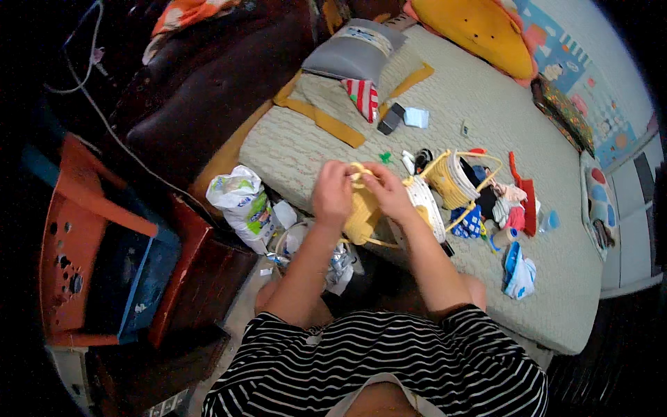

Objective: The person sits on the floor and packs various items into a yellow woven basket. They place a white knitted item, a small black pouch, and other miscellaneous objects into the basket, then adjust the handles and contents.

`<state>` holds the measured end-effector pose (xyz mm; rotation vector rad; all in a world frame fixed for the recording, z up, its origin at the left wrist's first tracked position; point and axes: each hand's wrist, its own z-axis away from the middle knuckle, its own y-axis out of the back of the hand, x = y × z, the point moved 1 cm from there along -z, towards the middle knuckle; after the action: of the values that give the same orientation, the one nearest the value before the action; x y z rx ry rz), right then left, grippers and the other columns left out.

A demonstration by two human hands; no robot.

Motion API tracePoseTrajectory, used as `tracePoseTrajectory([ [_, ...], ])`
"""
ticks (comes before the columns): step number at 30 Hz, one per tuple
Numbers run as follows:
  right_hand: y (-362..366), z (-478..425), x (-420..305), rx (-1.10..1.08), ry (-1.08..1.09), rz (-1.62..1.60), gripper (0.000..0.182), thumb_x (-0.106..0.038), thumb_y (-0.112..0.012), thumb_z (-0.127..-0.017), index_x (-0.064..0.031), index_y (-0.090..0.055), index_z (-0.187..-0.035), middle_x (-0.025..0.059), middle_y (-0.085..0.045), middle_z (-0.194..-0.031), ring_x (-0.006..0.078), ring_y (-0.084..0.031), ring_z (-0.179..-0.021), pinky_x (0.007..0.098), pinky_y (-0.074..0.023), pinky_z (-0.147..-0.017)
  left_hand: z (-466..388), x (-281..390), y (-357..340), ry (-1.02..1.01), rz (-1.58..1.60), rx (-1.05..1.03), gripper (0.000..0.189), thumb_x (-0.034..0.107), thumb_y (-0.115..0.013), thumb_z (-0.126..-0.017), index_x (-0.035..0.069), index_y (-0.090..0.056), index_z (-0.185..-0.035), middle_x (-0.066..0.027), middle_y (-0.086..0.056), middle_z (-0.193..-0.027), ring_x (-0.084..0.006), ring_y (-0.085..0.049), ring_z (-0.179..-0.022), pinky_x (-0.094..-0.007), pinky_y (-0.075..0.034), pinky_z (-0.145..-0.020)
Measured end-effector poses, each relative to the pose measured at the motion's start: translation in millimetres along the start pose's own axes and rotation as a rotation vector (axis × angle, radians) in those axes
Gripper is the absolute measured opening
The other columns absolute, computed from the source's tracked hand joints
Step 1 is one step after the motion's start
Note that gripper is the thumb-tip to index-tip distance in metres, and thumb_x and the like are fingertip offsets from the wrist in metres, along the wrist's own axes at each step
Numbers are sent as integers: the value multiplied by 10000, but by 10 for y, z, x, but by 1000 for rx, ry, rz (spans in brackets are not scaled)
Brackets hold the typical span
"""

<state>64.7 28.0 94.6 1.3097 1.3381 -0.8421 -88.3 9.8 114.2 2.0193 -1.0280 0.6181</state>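
Note:
My left hand (pixel 333 193) and my right hand (pixel 388 192) meet over the bed's near edge, both closed on a yellow cord handle (pixel 358 169). The handle belongs to a yellow and white woven basket (pixel 362 211), which hangs tilted below my fingers; my right forearm partly covers its white part. Just right of it, another yellow and white basket (pixel 451 182) lies on its side on the bed, with small cloth items (pixel 508 195) by its mouth. Whether the cord is knotted between my fingertips is too small to tell.
On the bed (pixel 563 313) lie a red brush (pixel 529 206), a bottle (pixel 504 238), a blue and white cloth (pixel 519 273), a striped red cloth (pixel 363 96) and a grey cushion (pixel 354 49). Left of my legs are a white plastic bag (pixel 245 208) and an orange-blue plastic chair (pixel 99 208).

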Motion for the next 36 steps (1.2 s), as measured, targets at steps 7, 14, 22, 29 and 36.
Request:
tracePoseTrajectory([
  [7,147,-14,71,-25,-85,-176,317,-188,-571,-972,-3,-568,-1230,40,-626,-1105,130,-568,-1038,277,-444,-927,18,95,-54,79,165,-120,188,171,-558,-925,6,-581,-1012,-185,-608,-934,-381,-580,-889,-451,-476,-795],
  [14,209,13,211,132,44,204,328,-274,-492,-1014,15,-599,-1125,76,-597,-1094,173,-553,-1022,272,-427,-907,-60,-158,-54,135,205,-26,182,186,-534,-941,12,-559,-893,-182,-595,-858,-379,-563,-820,-435,-461,-733],
  [22,206,-46,179,40,32,217,188,-182,-625,-924,-1,-661,-960,64,-638,-905,156,-596,-843,290,-469,-764,-108,-447,78,313,166,26,208,205,-530,-950,21,-587,-1028,-154,-637,-905,-341,-600,-813,-415,-484,-741],
  [29,127,-11,83,-55,56,194,129,-148,-634,-904,-24,-644,-937,51,-622,-855,133,-562,-784,277,-451,-688,-55,54,76,-53,7,-118,233,247,-518,-942,79,-587,-1088,-158,-641,-998,-363,-623,-892,-474,-507,-762],
  [36,456,-119,542,126,20,44,110,-133,-608,-906,-27,-612,-936,44,-607,-879,114,-539,-802,271,-443,-703,77,65,-113,49,-177,-459,223,312,-523,-903,105,-606,-910,-131,-653,-848,-364,-638,-757,-495,-494,-643],
])
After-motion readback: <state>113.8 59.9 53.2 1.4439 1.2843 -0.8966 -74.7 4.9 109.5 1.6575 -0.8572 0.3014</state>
